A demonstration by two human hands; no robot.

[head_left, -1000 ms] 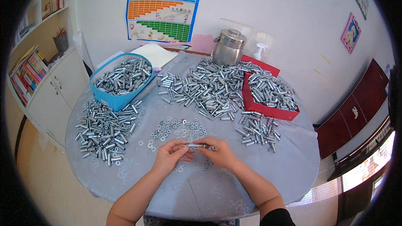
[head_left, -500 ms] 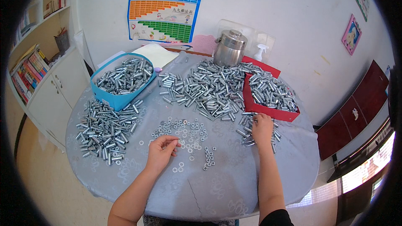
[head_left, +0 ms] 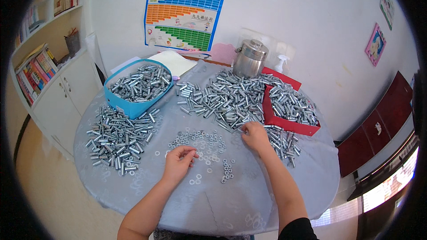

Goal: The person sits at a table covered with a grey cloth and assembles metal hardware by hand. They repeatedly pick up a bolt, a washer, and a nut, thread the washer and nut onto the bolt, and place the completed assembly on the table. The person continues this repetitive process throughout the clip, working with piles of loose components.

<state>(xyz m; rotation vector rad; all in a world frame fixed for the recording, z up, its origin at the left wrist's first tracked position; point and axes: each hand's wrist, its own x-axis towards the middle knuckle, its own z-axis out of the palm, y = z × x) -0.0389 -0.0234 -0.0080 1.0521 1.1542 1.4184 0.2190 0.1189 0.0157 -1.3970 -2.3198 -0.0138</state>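
Your left hand: fingers bent and drawn together beside loose washers; whether they pinch one, you cannot tell. Your right hand: fingers curled down at the near edge of the central heap of metal cylinders; their grip is hidden. Containers: blue box and red tray, both loaded with cylinders. Loose on your desk: left pile, smaller pile by your right forearm, nuts. Progress, by judgement: partial; many cylinders boxed, many loose, plenty of washers and nuts unused.
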